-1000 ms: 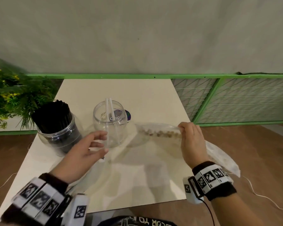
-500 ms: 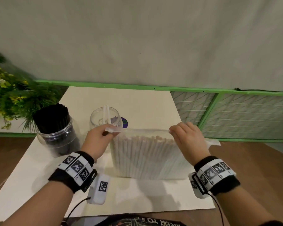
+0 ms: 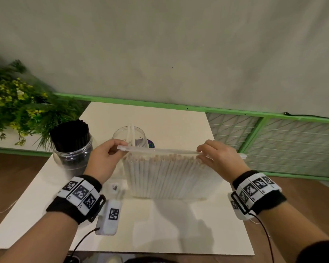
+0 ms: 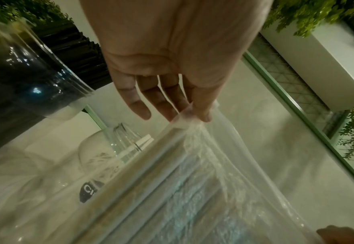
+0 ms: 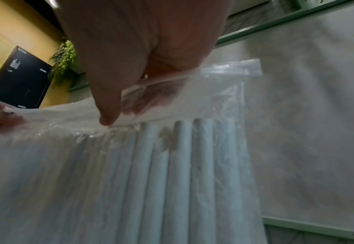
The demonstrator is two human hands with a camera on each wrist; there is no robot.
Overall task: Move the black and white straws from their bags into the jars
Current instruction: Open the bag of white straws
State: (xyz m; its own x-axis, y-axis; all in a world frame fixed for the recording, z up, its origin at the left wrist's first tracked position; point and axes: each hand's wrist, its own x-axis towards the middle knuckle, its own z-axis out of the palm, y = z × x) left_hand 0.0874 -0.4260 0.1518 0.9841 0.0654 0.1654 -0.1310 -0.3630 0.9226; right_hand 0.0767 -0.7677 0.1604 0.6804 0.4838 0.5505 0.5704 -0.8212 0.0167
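A clear zip bag [image 3: 169, 177] packed with white straws [image 5: 180, 173] stands upright on the white table [image 3: 160, 230]. My left hand [image 3: 104, 160] pinches the bag's top left corner [image 4: 184, 118]. At the top right edge of the bag my right hand [image 3: 217, 160] pinches the zip strip [image 5: 150, 99] between thumb and fingers. Behind the bag stands a clear jar [image 3: 129, 137] with two white straws in it. To its left a second jar [image 3: 72, 149] is filled with black straws.
A leafy plant with yellow flowers [image 3: 17, 107] sits at the left beside the table. A green-framed mesh panel [image 3: 283, 141] runs behind and to the right. Cables trail from both wrist units. A blue round label [image 3: 150, 145] lies behind the clear jar.
The bag lay flat, held only by my right hand; my left hand reached in and took the top left corner. Both hands have stood the bag upright.
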